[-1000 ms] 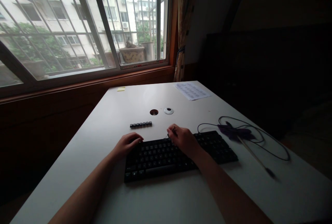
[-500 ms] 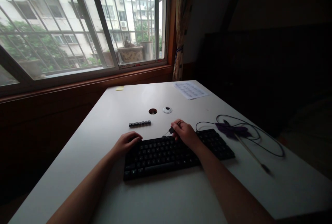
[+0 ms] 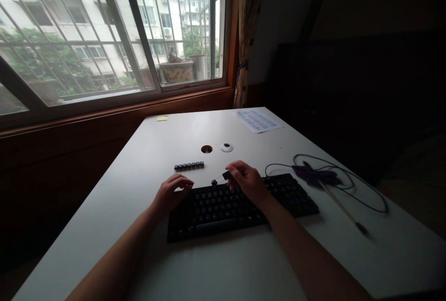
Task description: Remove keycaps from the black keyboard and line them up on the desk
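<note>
A black keyboard [image 3: 223, 212] lies across the white table in front of me. My right hand [image 3: 245, 181] is closed on the black handle of a wire keycap puller [image 3: 226, 175], above the keyboard's back edge. A black keycap [image 3: 214, 183] sits at the end of the puller's thin wires, lifted off the keyboard. At the keyboard's back left corner, my left hand [image 3: 173, 192] rests with fingers stretched out and thumb apart, holding nothing. Behind the keyboard stands a short row of several removed keycaps [image 3: 189, 166].
To the right, a purple cloth [image 3: 315, 175], a looped black cable [image 3: 369, 191] and a thin brush [image 3: 343, 210] lie together. Two round cable holes, printed sheets [image 3: 259, 121] and a yellow sticky note [image 3: 162, 118] are farther back.
The puller has moved up and left in my right hand, and the keycap on its wires has come off the keyboard. My left hand has shifted very slightly.
</note>
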`<state>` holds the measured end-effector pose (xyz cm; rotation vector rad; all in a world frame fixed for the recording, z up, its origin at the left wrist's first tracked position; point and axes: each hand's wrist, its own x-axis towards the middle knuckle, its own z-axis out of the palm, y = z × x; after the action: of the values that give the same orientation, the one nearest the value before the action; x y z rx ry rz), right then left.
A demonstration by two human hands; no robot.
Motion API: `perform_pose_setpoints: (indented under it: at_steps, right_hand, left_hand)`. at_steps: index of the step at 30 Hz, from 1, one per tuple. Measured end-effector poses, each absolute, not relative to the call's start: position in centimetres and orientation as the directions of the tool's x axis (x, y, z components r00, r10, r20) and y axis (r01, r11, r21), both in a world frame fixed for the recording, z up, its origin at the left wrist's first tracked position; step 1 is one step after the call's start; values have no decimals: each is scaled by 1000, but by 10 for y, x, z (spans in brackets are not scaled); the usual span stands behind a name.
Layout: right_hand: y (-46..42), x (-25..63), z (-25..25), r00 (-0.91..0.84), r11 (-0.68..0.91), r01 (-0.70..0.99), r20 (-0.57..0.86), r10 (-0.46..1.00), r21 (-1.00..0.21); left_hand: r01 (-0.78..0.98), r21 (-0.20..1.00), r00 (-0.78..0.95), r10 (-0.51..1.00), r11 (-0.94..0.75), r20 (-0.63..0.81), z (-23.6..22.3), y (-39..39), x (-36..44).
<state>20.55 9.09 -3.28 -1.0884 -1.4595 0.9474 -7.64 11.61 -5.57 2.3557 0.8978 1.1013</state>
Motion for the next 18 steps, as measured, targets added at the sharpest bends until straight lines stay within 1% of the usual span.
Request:
perform_pose_setpoints:
  at_steps: [3,6,11,15,18]
  right_hand:
    - [88,198,-34,-103,246,15,244,964,-969]
    - [85,191,-34,-170,206,-64,214,962,-976]
    - [83,185,-33,-251,184,-122,209,945,-975]
    - [82,183,-34,-281,167,-163,208,937,-972]
    - [82,181,-35,-291,152,-173,198,936,-973]
  left_hand:
    - [377,533,512,650,-757,562,-54,111,-73]
    - [387,521,526,646,-761,553,-53,108,-71]
    - [382,534,541,651,-754,532,-54,107,-71]
    - [388,518,552,642,-762,532,-54,105,-70]
    - [382,533,556,649,-754,520,-53,103,-70]
